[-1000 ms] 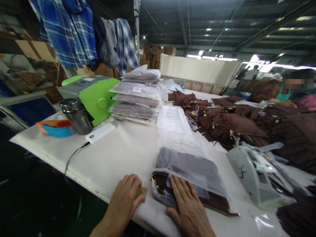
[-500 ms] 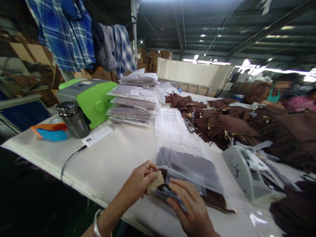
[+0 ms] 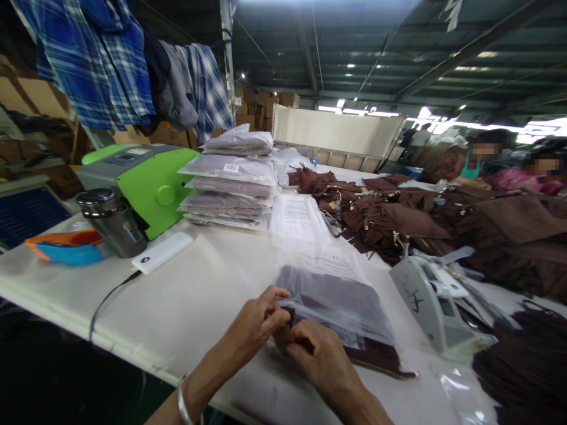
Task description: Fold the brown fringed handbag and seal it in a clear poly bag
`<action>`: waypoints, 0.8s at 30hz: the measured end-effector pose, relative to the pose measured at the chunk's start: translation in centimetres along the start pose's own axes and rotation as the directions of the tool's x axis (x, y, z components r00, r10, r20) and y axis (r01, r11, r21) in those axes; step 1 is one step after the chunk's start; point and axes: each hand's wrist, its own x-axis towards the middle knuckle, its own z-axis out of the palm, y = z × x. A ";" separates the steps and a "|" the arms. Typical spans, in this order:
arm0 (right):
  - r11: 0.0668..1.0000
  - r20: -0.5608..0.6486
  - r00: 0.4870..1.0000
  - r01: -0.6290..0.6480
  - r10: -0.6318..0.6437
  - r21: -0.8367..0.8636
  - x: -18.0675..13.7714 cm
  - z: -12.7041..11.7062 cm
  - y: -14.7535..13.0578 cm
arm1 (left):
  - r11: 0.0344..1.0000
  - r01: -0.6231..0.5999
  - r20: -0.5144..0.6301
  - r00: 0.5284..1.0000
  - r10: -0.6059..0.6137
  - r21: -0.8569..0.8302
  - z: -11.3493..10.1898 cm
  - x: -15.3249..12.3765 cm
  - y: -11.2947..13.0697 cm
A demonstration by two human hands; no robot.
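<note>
1. Pinching at the near end of a clear plastic bag [image 3: 336,301], the left hand [image 3: 254,324] has its thumb and fingertips [image 3: 280,293] closed together on the bag's opening, close to the near edge of the table [image 3: 212,277].
2. The right hand [image 3: 321,357] meets it from the other side, fingers curled and pressed onto the same end of the bag; exactly what they grip under the knuckles cannot be told.
3. Inside the bag lies a folded dark brown garment [image 3: 376,357], its lower edge showing just beyond the right hand.
4. A tape dispenser [image 3: 436,310] stands just right of the bag, toward the table's right side.
5. Farther back, near the middle of the table, a stack of packed bags [image 3: 230,189] sits beside a green machine [image 3: 142,180].
6. At the left edge are a steel flask [image 3: 110,221], a white power bank [image 3: 162,252] with its cable, and a blue and orange bowl [image 3: 66,248].
7. A heap of brown garments [image 3: 398,218] covers the far right of the table.
8. Other people sit beyond that heap, at the far right corner.
</note>
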 end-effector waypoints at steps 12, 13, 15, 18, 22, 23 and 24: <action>0.816 0.337 0.829 -0.531 0.446 0.227 1.8 0.8 1.0 | 0.868 -0.117 -0.152 0.965 0.215 0.483 1.3 2.2 -3.3; 0.787 0.357 0.815 -0.557 0.456 0.267 2.2 0.8 1.0 | 0.885 -0.108 -0.181 0.961 0.210 0.454 1.3 2.0 -3.3; 0.743 0.354 0.808 -0.580 0.471 0.334 3.4 0.9 0.9 | 0.901 -0.099 -0.227 0.951 0.210 0.422 1.4 1.5 -3.6; 0.728 0.285 0.819 -0.573 0.498 0.377 4.8 0.9 0.9 | 0.887 -0.100 -0.261 0.936 0.238 0.451 1.6 0.5 -4.2; 0.785 0.175 0.847 -0.531 0.502 0.320 3.6 0.5 0.5 | 0.829 -0.107 -0.274 0.914 0.300 0.549 1.9 -0.5 -4.8; 0.828 0.125 0.871 -0.491 0.475 0.272 2.6 0.3 0.5 | 0.818 -0.108 -0.277 0.909 0.311 0.565 2.0 -0.7 -4.9; 0.885 0.062 0.907 -0.420 0.417 0.202 1.5 0.2 0.5 | 0.811 -0.106 -0.280 0.906 0.318 0.576 2.1 -0.9 -4.9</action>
